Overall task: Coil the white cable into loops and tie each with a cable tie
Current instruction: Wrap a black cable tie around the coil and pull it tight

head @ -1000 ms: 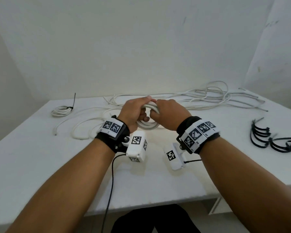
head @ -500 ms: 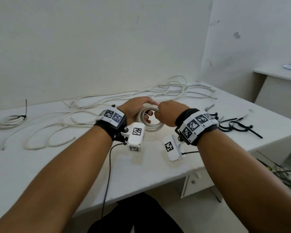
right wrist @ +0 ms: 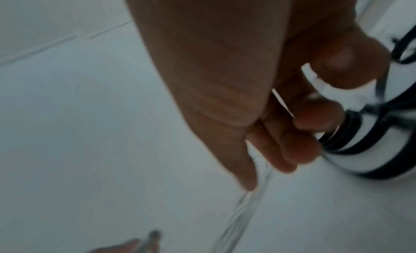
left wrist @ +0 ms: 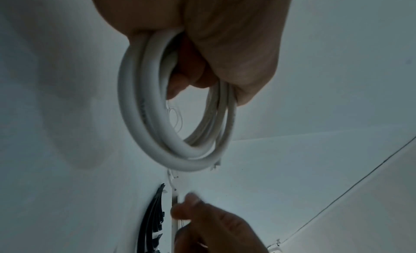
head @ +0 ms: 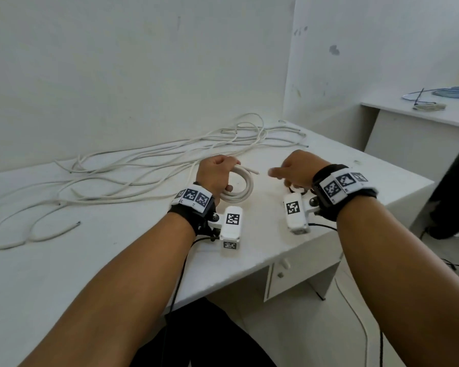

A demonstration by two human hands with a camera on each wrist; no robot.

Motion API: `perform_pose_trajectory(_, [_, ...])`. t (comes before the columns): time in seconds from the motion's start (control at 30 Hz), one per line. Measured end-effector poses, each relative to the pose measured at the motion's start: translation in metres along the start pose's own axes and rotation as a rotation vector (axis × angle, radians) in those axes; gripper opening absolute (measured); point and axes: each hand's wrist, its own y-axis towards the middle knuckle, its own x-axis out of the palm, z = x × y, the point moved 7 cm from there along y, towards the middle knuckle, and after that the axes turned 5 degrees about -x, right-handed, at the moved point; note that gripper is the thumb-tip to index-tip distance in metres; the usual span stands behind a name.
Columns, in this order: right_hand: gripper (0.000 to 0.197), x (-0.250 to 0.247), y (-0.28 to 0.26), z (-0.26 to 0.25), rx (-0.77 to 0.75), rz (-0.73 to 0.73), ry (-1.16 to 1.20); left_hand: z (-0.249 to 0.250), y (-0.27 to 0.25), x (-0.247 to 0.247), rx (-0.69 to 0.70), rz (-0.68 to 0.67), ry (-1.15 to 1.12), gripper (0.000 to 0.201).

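Observation:
My left hand (head: 217, 172) grips a small coil of white cable (head: 243, 192) just above the white table (head: 117, 247). In the left wrist view the fingers (left wrist: 213, 43) are curled round the top of the coil (left wrist: 144, 114), whose cut end (head: 255, 172) sticks out to the right. My right hand (head: 297, 168) hovers apart from the coil, to its right, over a bunch of black cable ties (right wrist: 371, 136). Its fingers (right wrist: 319, 118) are loosely curled with the tips near the ties, in a blurred picture. No tie shows in its grip.
Several long loose white cables (head: 143, 165) sprawl over the back and left of the table. The table's right edge is just beyond my right wrist. A second desk (head: 421, 115) with wires on it stands at the far right.
My right hand has let go of the coil and moved right to the black cable ties. The left hand still holds the coil. The head view has swung right.

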Motion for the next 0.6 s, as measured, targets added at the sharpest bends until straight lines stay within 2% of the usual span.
perform_pose_trajectory(0.07, [0.037, -0.003, 0.005, 0.021, 0.114, 0.059, -0.149, -0.002, -0.001, 0.001, -0.005, -0.001, -0.005, 0.017])
perform_pose_trajectory(0.13, [0.034, 0.001, 0.007, 0.029, 0.188, 0.059, -0.199, -0.001, -0.002, 0.002, -0.003, -0.008, -0.019, 0.016])
perform_pose_trajectory(0.2, [0.035, 0.008, 0.009, 0.031, 0.213, 0.029, -0.219, -0.001, -0.002, 0.001, -0.006, -0.017, -0.028, 0.016])
perform_pose_trajectory(0.43, [0.019, 0.011, 0.013, 0.03, 0.223, -0.009, -0.294, -0.001, -0.002, -0.007, -0.017, -0.018, -0.051, 0.014])
perform_pose_trajectory(0.5, [0.008, 0.008, 0.013, 0.026, 0.203, -0.012, -0.243, 0.002, 0.0, -0.009, -0.018, -0.017, -0.07, 0.015])
perform_pose_trajectory(0.6, [0.013, 0.003, 0.012, 0.013, 0.146, 0.03, -0.046, 0.007, 0.003, -0.016, -0.007, -0.006, -0.091, 0.024])
